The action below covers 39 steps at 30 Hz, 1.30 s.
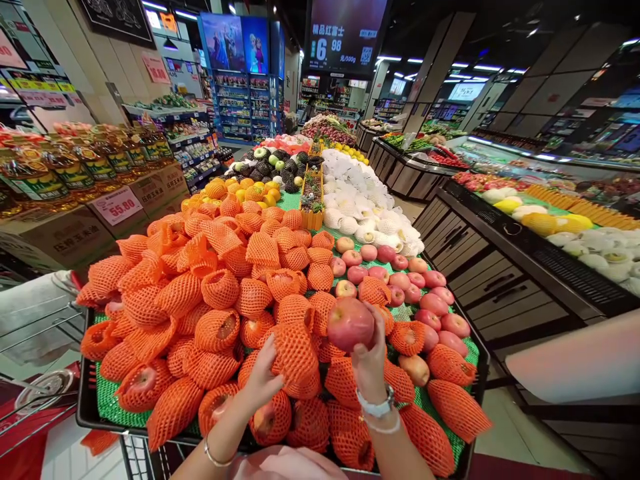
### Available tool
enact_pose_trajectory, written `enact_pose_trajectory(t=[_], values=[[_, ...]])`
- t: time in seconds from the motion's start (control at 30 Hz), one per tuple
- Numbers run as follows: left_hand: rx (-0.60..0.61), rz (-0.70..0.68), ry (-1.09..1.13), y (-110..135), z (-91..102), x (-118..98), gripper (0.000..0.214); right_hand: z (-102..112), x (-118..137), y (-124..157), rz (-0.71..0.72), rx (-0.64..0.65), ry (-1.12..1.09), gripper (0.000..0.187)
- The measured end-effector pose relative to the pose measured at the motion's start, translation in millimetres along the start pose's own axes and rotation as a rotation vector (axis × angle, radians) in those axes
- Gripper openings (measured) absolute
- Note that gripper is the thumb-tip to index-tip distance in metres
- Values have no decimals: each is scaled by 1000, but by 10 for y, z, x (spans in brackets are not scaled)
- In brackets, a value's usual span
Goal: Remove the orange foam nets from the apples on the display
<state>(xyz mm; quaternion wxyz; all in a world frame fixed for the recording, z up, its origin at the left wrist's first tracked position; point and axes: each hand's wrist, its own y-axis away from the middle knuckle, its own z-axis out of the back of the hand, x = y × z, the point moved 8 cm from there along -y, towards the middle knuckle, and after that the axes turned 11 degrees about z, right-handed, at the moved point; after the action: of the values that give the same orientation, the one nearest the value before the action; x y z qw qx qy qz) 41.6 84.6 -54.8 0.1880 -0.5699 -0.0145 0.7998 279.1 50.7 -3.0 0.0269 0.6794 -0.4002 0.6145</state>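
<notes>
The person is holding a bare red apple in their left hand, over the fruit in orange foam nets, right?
Not quite: the side is wrong. The head view shows the right hand holding the bare red apple over the fruit in orange foam nets.

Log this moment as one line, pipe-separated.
left hand: at orange foam-mesh sleeve, grip unclear | right hand: holding round, bare red apple | below: orange-sleeved apples on green mesh mat

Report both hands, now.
Left hand: at an orange foam net; whether it grips it cannot be told.
Right hand: holding a bare red apple.
</notes>
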Motion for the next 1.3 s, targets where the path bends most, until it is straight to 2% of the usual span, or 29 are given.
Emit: enact_pose_trajectory(t=[0.07,0.17,0.3,0.4,0.47,0.63,0.7,0.77,0.9,1.03,1.17,1.3], values=[[-20,10,39,34,1,-5,44,-148,89,143,48,67,55,91],[-74,69,112,60,49,-9,50,-309,82,264,33,190,84,90],[-73,161,148,53,52,13,54,-389,11,340,16,323,61,87],[-78,199,180,51,21,52,66,-395,-12,378,20,399,49,85],[-41,215,204,54,-26,57,73,-380,4,394,40,436,48,83],[167,262,222,76,-104,-69,76,-363,119,414,129,598,50,82],[230,286,202,89,-99,-112,75,-395,126,431,105,676,63,84],[259,281,174,101,-92,-128,73,-426,92,440,35,694,93,86],[191,225,141,124,-85,-97,67,-516,8,497,-75,674,147,85],[105,231,109,129,-122,-148,75,-602,26,560,-30,726,164,84],[-36,237,159,97,-113,-232,87,-661,96,586,29,784,253,105],[-127,249,166,119,-133,-83,87,-696,159,592,26,765,442,107]])
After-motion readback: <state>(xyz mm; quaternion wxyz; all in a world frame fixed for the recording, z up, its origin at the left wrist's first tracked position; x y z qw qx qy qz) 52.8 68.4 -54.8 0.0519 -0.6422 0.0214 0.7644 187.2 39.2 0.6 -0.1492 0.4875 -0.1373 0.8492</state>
